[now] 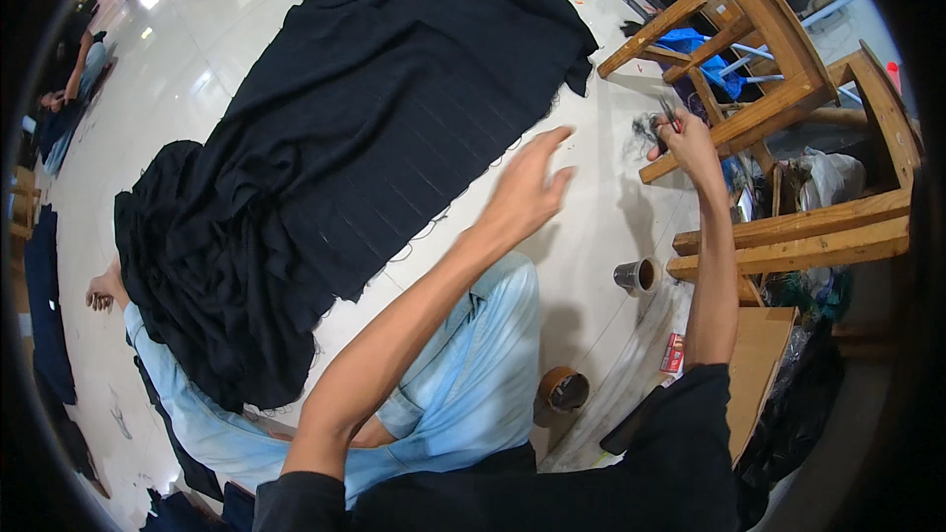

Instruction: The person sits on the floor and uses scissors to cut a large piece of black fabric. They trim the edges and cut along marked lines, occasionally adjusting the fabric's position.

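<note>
A large black cloth (394,89) lies on the pale tiled floor. It is bunched at its near left end over my leg and spread flatter at the far end, with thin parallel lines and loose threads along its right edge. Just right of that edge, my left hand (532,182) is held with its fingers apart and nothing in it. Farther right, my right hand (687,143) grips small thread snips (670,113) with dark pointed blades and a bit of red. Beside the snips on the floor is a loose tuft of dark thread (641,136).
Wooden stools (788,246) lie on their sides at the right. A dark cup (628,276), a brown container (564,389), a small red pack (673,353) and a cardboard sheet (761,355) are near my right arm. Another person (67,123) sits at the far left.
</note>
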Demonstrator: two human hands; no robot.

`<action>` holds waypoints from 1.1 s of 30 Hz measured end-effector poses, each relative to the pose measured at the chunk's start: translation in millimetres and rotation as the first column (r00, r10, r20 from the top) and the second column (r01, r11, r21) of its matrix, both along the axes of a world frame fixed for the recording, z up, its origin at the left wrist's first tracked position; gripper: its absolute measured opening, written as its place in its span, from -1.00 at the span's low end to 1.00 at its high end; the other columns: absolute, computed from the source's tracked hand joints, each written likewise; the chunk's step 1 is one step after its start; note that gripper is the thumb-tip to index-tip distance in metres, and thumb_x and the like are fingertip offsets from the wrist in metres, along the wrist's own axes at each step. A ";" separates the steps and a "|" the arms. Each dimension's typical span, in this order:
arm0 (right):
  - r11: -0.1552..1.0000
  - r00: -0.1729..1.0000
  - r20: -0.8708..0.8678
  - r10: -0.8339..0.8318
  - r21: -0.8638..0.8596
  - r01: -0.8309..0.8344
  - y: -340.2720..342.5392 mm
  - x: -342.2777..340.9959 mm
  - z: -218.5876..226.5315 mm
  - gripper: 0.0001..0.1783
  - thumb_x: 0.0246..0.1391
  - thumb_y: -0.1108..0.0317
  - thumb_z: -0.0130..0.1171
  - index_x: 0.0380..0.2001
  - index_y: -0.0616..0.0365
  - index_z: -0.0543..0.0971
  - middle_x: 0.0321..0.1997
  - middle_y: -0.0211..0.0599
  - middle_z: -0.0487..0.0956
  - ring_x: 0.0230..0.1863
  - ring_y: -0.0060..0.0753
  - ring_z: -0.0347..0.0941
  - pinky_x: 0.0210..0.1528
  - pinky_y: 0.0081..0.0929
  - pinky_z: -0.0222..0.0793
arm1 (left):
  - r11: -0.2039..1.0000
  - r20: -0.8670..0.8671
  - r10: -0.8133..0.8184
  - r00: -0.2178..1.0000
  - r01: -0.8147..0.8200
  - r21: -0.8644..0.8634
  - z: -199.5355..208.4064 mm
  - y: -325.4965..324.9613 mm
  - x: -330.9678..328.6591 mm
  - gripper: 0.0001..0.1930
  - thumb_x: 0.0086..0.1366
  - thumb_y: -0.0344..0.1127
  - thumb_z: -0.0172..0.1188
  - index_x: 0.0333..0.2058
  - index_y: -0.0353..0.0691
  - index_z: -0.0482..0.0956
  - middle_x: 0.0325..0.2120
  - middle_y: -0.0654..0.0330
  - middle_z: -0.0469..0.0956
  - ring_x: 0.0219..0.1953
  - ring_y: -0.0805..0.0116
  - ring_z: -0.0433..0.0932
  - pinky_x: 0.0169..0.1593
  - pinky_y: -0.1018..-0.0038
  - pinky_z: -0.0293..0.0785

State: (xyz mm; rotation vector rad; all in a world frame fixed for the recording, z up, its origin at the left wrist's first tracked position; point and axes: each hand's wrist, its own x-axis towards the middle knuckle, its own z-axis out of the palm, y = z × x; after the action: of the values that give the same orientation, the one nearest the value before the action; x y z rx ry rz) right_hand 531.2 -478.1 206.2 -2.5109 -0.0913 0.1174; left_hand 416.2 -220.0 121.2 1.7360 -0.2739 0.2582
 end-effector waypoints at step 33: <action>0.795 0.963 -0.028 0.267 0.571 -0.203 256.1 -147.6 -81.9 -0.69 0.34 0.20 0.12 -0.28 0.24 0.65 -0.58 -0.63 0.33 -0.52 -0.79 0.14 -0.48 -0.68 0.05 | 0.668 0.016 0.418 0.908 -0.319 0.672 -63.6 168.7 -124.7 -0.11 0.14 -0.49 0.18 0.41 -0.34 -0.08 0.44 -0.18 -0.16 0.49 -0.18 -0.21 0.44 -0.12 -0.24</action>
State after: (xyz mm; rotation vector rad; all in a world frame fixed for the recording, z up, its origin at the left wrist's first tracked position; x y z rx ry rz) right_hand 383.6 -222.0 124.3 -1.8815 -0.3459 0.2846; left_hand 291.5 -51.2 57.7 2.5204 0.1292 0.3604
